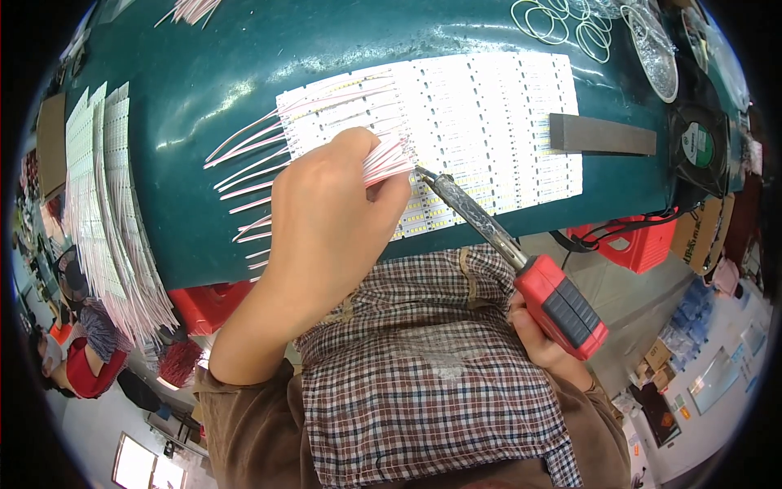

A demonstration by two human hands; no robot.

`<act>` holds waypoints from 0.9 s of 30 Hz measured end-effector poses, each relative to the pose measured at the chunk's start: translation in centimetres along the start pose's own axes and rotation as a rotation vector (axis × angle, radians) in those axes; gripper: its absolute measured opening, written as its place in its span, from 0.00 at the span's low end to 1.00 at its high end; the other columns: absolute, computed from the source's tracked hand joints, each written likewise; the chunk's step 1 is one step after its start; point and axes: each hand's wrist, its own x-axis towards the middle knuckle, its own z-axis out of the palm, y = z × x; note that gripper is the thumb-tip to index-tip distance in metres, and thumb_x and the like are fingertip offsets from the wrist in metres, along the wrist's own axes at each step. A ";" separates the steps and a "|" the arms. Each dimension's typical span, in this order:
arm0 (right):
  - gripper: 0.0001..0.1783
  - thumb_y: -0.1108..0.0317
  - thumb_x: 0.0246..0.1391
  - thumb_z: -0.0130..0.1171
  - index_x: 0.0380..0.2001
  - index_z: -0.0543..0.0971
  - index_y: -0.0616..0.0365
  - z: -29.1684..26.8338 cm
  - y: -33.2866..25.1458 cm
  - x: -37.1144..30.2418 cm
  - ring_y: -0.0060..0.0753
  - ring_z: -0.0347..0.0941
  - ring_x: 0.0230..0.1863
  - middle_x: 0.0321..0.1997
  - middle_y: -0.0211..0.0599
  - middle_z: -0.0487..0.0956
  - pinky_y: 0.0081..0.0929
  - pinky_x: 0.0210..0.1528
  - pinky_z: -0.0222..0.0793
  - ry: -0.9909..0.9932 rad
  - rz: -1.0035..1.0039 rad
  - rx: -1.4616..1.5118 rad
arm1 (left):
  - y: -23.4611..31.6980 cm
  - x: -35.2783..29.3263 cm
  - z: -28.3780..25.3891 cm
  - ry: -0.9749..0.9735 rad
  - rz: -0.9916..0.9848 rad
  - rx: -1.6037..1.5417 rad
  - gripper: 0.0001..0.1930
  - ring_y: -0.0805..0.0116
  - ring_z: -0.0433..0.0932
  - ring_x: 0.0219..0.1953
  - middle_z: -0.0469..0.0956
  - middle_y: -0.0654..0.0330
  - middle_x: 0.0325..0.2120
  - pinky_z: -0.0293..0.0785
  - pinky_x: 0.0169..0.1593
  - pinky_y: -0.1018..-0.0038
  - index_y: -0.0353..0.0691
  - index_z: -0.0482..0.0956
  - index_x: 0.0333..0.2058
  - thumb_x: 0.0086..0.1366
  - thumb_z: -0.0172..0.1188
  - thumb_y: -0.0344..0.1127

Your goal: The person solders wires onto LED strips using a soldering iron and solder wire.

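Note:
A bundle of thin red-and-white wires (387, 160) is pinched in my left hand (326, 196), over a white panel of LED circuit boards (481, 122) on the green table. My right hand (539, 336) grips the red and black handle of a soldering iron (562, 306). The iron's tip points up and left, close to the wire ends by my left fingertips; whether it touches them I cannot tell. Several wires (248, 151) stick out past the panel's left edge. My left hand hides part of the panel.
A dark grey metal bar (603, 135) lies across the panel's right edge. Beside it stands a black fan (699, 145). Stacked wired boards (110, 187) hang over the table's left end. Coiled pale wires (562, 23) lie at the far right. Below are red stools (631, 244).

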 end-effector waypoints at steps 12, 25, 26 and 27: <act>0.14 0.72 0.39 0.69 0.32 0.79 0.65 -3.1 0.5 -1.3 0.43 0.78 0.25 0.27 0.46 0.78 0.34 0.25 0.74 0.259 -0.279 -0.511 | 0.0 0.1 -0.2 -0.037 -0.048 -0.019 0.10 0.50 0.80 0.24 0.78 0.48 0.20 0.74 0.30 0.61 0.32 0.75 0.30 0.57 0.67 0.31; 0.15 0.59 0.60 0.60 0.36 0.69 0.59 -7.7 0.1 -2.5 0.18 0.59 0.17 0.25 0.33 0.68 0.19 0.20 0.58 0.372 -0.059 -0.068 | -1.3 -0.3 -3.3 0.046 0.065 -0.005 0.13 0.79 0.76 0.27 0.80 0.61 0.25 0.70 0.31 0.79 0.31 0.79 0.41 0.76 0.52 0.37; 0.17 0.57 0.59 0.61 0.36 0.69 0.60 -6.2 -1.4 -2.3 0.18 0.59 0.17 0.25 0.33 0.68 0.19 0.20 0.59 0.394 0.045 -0.070 | -0.3 0.0 -4.1 0.071 0.008 -0.075 0.13 0.80 0.75 0.27 0.78 0.63 0.24 0.69 0.31 0.81 0.32 0.79 0.42 0.76 0.52 0.37; 0.16 0.58 0.59 0.60 0.34 0.69 0.60 -6.0 -0.7 -3.3 0.19 0.61 0.18 0.25 0.33 0.68 0.21 0.23 0.62 0.336 0.061 -0.113 | 0.5 0.5 -4.5 0.094 -0.049 -0.144 0.13 0.82 0.73 0.27 0.75 0.64 0.22 0.69 0.31 0.82 0.33 0.79 0.42 0.76 0.52 0.38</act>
